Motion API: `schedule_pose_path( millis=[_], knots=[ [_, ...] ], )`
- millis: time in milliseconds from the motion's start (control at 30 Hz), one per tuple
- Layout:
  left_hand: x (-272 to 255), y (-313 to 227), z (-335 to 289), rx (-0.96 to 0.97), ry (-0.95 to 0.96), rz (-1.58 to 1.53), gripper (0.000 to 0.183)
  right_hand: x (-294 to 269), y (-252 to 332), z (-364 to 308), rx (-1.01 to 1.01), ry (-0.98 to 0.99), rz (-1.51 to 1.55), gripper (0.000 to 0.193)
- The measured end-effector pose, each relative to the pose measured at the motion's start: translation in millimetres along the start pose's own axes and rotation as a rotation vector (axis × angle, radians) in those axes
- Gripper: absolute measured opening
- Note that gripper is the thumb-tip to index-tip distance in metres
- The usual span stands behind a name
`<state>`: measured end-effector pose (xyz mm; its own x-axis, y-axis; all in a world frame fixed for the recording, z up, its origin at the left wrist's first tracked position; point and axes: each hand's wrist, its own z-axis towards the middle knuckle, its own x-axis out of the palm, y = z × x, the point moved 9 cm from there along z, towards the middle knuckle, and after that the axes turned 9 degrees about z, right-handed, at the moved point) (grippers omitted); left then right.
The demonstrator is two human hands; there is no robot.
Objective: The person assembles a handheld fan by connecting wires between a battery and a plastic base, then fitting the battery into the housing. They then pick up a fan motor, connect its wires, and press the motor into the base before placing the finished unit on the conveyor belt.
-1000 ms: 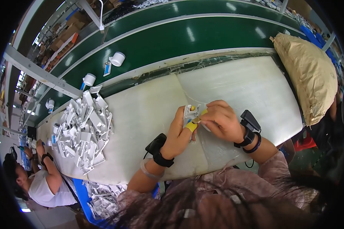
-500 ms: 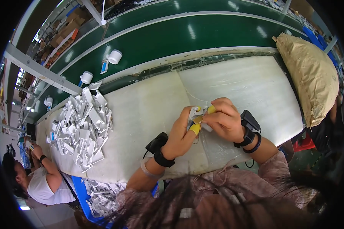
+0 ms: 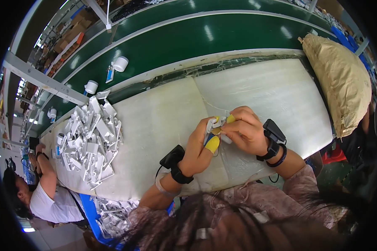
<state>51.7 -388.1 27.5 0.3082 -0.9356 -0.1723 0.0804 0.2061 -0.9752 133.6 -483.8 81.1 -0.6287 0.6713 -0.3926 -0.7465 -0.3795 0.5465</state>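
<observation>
Above the padded bench top [image 3: 155, 134], my two hands meet over a small white plastic part [image 3: 212, 125]. My left hand [image 3: 197, 148] is closed around its left side, the thumb in a yellow finger cover standing along the near edge. From the right, my right hand [image 3: 248, 131] pinches at the same part; one of its fingertips also wears a yellow cover. A small tan piece [image 3: 216, 131] shows between the fingertips, too small to name. Bits of blue and white beneath it are mostly hidden by my fingers.
A heap of white plastic parts [image 3: 90, 142] lies left on the bench, above a blue bin [image 3: 88, 209] of similar parts. White round pieces [image 3: 120, 64] sit on the green conveyor [image 3: 167, 50]. A brown sack [image 3: 339, 83] stands right; a co-worker [image 3: 54, 201] is far left.
My left thumb has shifted slightly down and left on the part; my right hand has barely moved. The co-worker's arm has reached farther forward. The round pieces appear slightly farther left.
</observation>
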Motion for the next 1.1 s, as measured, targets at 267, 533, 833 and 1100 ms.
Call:
schedule_pose_path(
  millis=[267,533,833,1100],
  knots=[
    [-1,1,-2,0.085,-0.077,0.165,0.041,-1,0,3,-0.006,0.032,-0.015,0.024],
    [-3,-3,-3,0.095,-0.116,0.201,0.033,2,1,1,0.005,0.016,-0.011,0.025],
    [-6,-2,2,0.030,-0.132,0.215,0.029,5,-2,-1,0.064,-0.014,-0.027,0.018],
    [-21,11,6,-0.178,-0.115,-0.214,0.037,12,-27,0,0.204,0.133,0.135,0.053]
  ],
)
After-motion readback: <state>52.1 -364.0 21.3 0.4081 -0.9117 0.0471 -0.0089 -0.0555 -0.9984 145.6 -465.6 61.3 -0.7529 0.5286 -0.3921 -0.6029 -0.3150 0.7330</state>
